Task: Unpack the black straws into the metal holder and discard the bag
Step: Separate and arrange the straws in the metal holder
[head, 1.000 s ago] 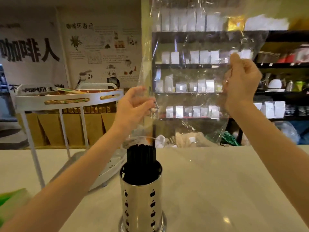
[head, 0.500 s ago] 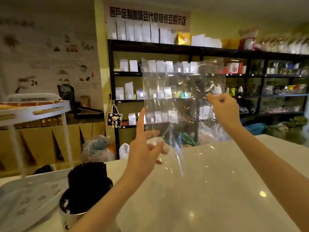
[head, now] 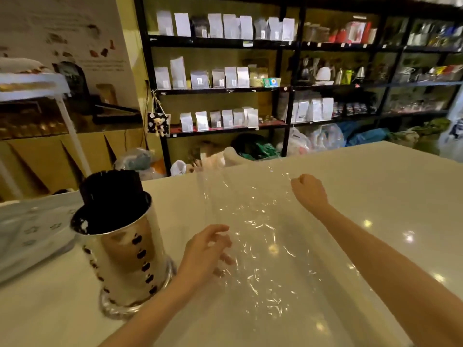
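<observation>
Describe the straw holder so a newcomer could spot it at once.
Start at the pale counter in front of the black shelves. Near its left end, left of the clear bag, stands the metal holder. It is the only shiny cylinder there, pierced with dark cut-outs and packed with black straws.

Looks like a coffee shop / café retail space. Far wall: black shelving (head: 288,88) w/ rows of white stand-up pouches (head: 225,77), prob. coffee beans, each w/ small label. Far right shelves hold kettles, drippers & other brew gear (head: 325,72). Far left: poster (head: 82,33) w/ drawings and text too blurred to read. Near: pale glossy counter (head: 375,196) w/ metal holder (head: 125,261) full of black straws (head: 110,189) on the left.
</observation>
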Demonstrator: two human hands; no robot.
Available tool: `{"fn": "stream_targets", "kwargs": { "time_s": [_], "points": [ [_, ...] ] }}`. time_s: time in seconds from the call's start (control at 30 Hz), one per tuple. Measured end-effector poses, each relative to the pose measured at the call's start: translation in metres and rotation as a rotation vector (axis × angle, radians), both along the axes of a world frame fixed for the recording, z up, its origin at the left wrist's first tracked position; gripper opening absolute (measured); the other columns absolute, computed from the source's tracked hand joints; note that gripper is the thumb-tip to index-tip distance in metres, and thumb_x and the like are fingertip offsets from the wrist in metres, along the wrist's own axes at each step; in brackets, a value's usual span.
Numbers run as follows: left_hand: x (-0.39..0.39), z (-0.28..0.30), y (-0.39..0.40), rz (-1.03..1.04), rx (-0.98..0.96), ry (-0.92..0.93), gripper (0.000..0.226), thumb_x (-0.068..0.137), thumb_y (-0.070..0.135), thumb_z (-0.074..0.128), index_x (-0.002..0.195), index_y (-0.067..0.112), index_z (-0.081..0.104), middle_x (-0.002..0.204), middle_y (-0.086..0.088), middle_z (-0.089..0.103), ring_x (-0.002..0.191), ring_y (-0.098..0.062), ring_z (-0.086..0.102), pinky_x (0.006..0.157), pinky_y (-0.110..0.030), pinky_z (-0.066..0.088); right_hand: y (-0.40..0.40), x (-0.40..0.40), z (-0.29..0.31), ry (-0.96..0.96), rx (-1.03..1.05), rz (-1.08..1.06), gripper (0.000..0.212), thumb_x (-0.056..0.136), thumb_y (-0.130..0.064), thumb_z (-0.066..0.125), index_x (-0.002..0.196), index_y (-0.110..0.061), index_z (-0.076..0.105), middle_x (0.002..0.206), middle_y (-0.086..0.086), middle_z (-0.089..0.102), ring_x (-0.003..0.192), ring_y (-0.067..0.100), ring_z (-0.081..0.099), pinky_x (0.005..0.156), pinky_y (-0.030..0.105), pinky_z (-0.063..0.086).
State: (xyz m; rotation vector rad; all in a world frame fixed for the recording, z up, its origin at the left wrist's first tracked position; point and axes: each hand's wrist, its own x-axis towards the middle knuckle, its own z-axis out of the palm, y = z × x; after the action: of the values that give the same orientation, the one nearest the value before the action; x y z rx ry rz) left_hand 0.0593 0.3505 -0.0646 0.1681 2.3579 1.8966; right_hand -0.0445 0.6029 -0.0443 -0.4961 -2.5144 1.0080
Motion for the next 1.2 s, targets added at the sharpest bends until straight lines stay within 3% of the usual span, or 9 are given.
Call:
{"fn": "stream_targets", "kwargs": {
  "time_s": [0.13,0.3,0.37,0.47,0.63,0.83,0.97,1.1,1.2],
  "points": [
    [-0.001,-0.021,-0.015,0.039,-0.254,0.073,0.021,0.086,0.011,0.051,0.103,0.021,0.060,0.060,0.000,0.061,0.034,-0.002,0.047,0.036,-0.017,0.039,-0.013,0.002,-0.027,-0.081,0.157,0.009,0.021,0.086,-0.017,0.045,0.088,-0.003,0.060,0.088,0.015,0.063,0.079,0.032,0.055,0.069,0.035,0.043],
    [0.005,-0.032,-0.025,-0.004,-0.606,0.245,0.024,0.085,0.025,0.053,0.109,0.028,0.058,0.046,0.007,0.051,0.045,-0.001,0.050,0.052,-0.016,0.040,-0.015,0.005,-0.057,-0.111,0.303,0.028,0.026,0.086,-0.021,0.049,0.110,-0.011,0.053,0.106,0.011,0.066,0.101,0.032,0.058,0.081,0.037,0.042],
    [0.008,-0.029,-0.025,-0.031,-0.721,0.275,0.029,0.086,0.030,0.050,0.114,0.028,0.055,0.060,0.004,0.060,0.063,-0.010,0.057,0.062,-0.024,0.041,-0.015,0.005,-0.061,-0.082,0.349,0.035,0.031,0.085,-0.017,0.051,0.115,-0.011,0.051,0.110,0.011,0.063,0.107,0.032,0.054,0.084,0.038,0.042],
    [0.010,-0.026,-0.024,-0.032,-0.939,0.279,0.034,0.089,0.038,0.042,0.121,0.031,0.050,0.104,-0.006,0.068,0.101,-0.025,0.059,0.075,-0.029,0.042,-0.015,0.002,-0.070,-0.032,0.632,0.075,0.032,0.086,-0.007,0.046,0.117,-0.012,0.054,0.120,0.012,0.057,0.112,0.033,0.047,0.086,0.040,0.036],
    [0.014,-0.027,-0.024,-0.043,-1.126,0.309,0.035,0.091,0.038,0.034,0.115,0.020,0.053,0.105,-0.012,0.066,0.101,-0.032,0.058,0.087,-0.038,0.040,-0.011,0.003,-0.074,-0.130,0.796,0.160,0.032,0.092,-0.009,0.037,0.113,-0.019,0.059,0.116,0.006,0.058,0.109,0.029,0.049,0.088,0.038,0.032],
    [0.019,-0.012,-0.029,0.010,-0.960,0.446,0.041,0.090,0.044,0.038,0.128,0.029,0.040,0.094,-0.007,0.069,0.097,-0.027,0.060,0.075,-0.032,0.043,-0.047,0.017,-0.049,-0.090,0.770,0.205,0.031,0.094,-0.019,0.035,0.117,-0.017,0.056,0.118,0.006,0.059,0.109,0.028,0.049,0.092,0.040,0.030],
    [0.029,0.025,-0.044,-0.010,-0.735,0.533,0.035,0.088,0.040,0.047,0.122,0.031,0.049,0.085,0.007,0.064,0.080,-0.011,0.057,0.071,-0.029,0.047,-0.093,0.037,-0.015,0.043,0.632,0.399,0.030,0.094,-0.028,0.043,0.120,-0.017,0.055,0.126,0.005,0.057,0.114,0.026,0.050,0.095,0.040,0.034],
    [0.046,0.058,-0.065,0.064,-0.549,0.645,0.028,0.085,0.028,0.055,0.113,0.031,0.055,0.083,0.017,0.057,0.082,0.001,0.055,0.068,-0.010,0.046,-0.141,0.062,0.016,0.140,0.189,0.592,0.031,0.092,-0.027,0.051,0.121,-0.015,0.051,0.113,0.006,0.060,0.096,0.021,0.057,0.081,0.030,0.045],
    [0.061,0.079,-0.086,0.205,-0.423,0.702,0.028,0.082,0.017,0.059,0.109,0.026,0.059,0.083,0.015,0.059,0.082,-0.002,0.057,0.071,-0.011,0.048,-0.171,0.076,0.033,0.196,0.004,0.706,0.029,0.091,-0.025,0.052,0.119,-0.015,0.052,0.103,0.001,0.059,0.093,0.016,0.056,0.069,0.016,0.042]
  ]
}}
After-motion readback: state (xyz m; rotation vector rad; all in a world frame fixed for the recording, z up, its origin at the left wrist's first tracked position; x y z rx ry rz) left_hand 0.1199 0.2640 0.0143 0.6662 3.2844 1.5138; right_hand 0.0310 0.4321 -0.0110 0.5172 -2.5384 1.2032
